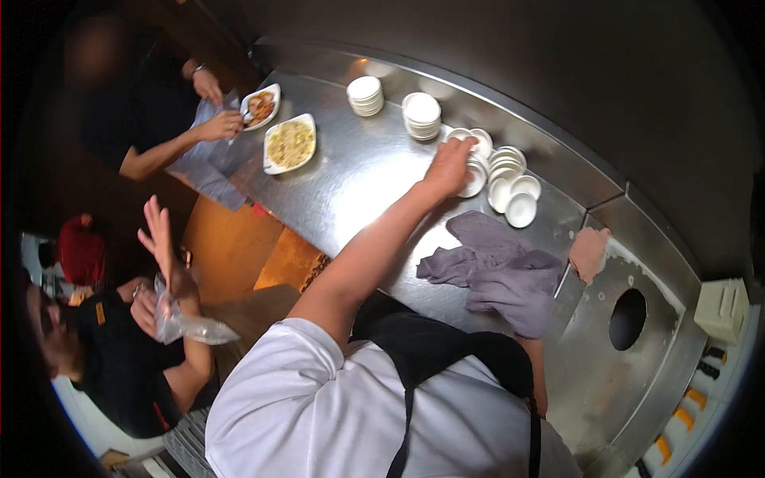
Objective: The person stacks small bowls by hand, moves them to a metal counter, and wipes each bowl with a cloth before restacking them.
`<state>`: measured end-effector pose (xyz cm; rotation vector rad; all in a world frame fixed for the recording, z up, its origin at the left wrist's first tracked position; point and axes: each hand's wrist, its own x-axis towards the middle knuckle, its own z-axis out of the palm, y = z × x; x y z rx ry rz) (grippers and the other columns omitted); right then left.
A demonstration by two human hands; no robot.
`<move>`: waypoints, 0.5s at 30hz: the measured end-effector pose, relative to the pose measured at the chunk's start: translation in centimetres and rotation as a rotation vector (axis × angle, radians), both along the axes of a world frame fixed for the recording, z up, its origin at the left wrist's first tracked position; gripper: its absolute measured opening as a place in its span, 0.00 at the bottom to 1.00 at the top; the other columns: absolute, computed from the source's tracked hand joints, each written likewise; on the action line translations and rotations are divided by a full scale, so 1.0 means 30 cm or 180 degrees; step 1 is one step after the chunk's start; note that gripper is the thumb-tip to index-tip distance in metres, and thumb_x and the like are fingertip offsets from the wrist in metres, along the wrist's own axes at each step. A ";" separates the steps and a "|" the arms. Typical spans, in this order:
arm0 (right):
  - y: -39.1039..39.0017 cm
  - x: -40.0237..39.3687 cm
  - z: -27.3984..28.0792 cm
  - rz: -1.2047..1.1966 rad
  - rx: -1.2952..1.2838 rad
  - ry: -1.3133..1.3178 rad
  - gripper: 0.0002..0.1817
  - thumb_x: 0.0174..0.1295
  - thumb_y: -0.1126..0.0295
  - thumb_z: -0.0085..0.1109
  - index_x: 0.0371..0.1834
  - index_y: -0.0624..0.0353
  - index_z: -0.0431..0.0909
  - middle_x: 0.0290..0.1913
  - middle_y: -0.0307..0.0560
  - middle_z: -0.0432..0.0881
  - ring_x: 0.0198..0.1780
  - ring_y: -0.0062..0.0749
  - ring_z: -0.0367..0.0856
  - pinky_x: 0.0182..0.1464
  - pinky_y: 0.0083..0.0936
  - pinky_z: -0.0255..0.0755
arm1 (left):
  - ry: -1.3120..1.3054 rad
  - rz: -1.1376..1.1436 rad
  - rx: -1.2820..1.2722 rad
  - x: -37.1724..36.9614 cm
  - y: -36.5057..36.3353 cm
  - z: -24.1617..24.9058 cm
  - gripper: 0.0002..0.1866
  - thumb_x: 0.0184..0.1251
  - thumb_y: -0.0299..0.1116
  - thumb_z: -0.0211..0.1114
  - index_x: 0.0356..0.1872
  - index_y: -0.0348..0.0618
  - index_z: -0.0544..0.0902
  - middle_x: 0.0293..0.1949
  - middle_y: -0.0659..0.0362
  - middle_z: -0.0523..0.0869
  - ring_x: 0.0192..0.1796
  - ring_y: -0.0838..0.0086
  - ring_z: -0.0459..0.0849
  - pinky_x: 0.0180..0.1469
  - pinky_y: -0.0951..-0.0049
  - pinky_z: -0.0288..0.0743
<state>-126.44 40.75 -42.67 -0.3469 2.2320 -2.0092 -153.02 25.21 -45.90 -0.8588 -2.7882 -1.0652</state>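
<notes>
My left hand (451, 169) reaches over the steel counter, its fingers bent around small white dishes (473, 182) in a loose cluster. More small white dishes (505, 169) lean and overlap just to the right of it. A grey-purple towel (510, 271) lies crumpled on the counter, hanging toward my body. My right forearm (537, 378) runs in under the towel's lower end, and the cloth hides my right hand and its fingers.
Two dish stacks, one (365, 96) farther left and one (421, 115) nearer, stand along the back. Noodles or rice fill a square bowl (290, 144). A co-worker's hand (221, 125) touches a second food bowl (260, 107). Another person holds a plastic bag (195, 325). Right: a pinkish cloth (590, 253), round hole (628, 319).
</notes>
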 end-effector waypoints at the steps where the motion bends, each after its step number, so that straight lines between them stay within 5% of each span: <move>1: -0.002 -0.002 -0.013 0.0011 0.0029 0.0000 0.19 0.59 0.72 0.59 0.54 0.63 0.76 0.54 0.52 0.80 0.56 0.37 0.79 0.60 0.32 0.73 | -0.0056 0.0022 -0.0064 0.013 0.000 0.003 0.34 0.48 0.26 0.75 0.60 0.47 0.73 0.51 0.47 0.76 0.57 0.49 0.73 0.61 0.59 0.69; 2: -0.004 0.000 -0.027 0.0007 0.0063 0.0004 0.19 0.59 0.71 0.59 0.54 0.63 0.76 0.53 0.52 0.81 0.56 0.37 0.79 0.60 0.32 0.73 | -0.0351 -0.0003 -0.0285 0.012 -0.004 0.001 0.35 0.51 0.27 0.74 0.63 0.51 0.71 0.54 0.46 0.73 0.58 0.48 0.72 0.62 0.60 0.68; 11: 0.022 0.048 -0.205 -0.1146 0.0669 0.0429 0.19 0.55 0.68 0.61 0.52 0.57 0.80 0.53 0.47 0.83 0.55 0.37 0.80 0.57 0.32 0.75 | -0.1114 0.0296 0.0472 0.186 -0.078 -0.006 0.29 0.55 0.28 0.70 0.56 0.40 0.64 0.51 0.39 0.79 0.53 0.46 0.80 0.56 0.55 0.73; 14: -0.027 -0.001 -0.173 -0.1089 0.1503 0.0596 0.18 0.55 0.67 0.62 0.50 0.53 0.81 0.51 0.45 0.83 0.53 0.38 0.81 0.55 0.32 0.76 | -0.1141 0.0366 0.0643 0.228 -0.102 -0.027 0.27 0.61 0.28 0.68 0.57 0.41 0.62 0.48 0.45 0.81 0.50 0.58 0.83 0.53 0.63 0.76; 15: -0.047 -0.025 -0.140 -0.1026 0.1850 0.0643 0.16 0.55 0.66 0.61 0.48 0.50 0.82 0.50 0.45 0.84 0.52 0.40 0.81 0.53 0.32 0.76 | -0.1459 0.0285 0.1251 0.243 -0.097 -0.056 0.28 0.62 0.28 0.68 0.57 0.41 0.62 0.48 0.46 0.80 0.50 0.59 0.83 0.53 0.65 0.76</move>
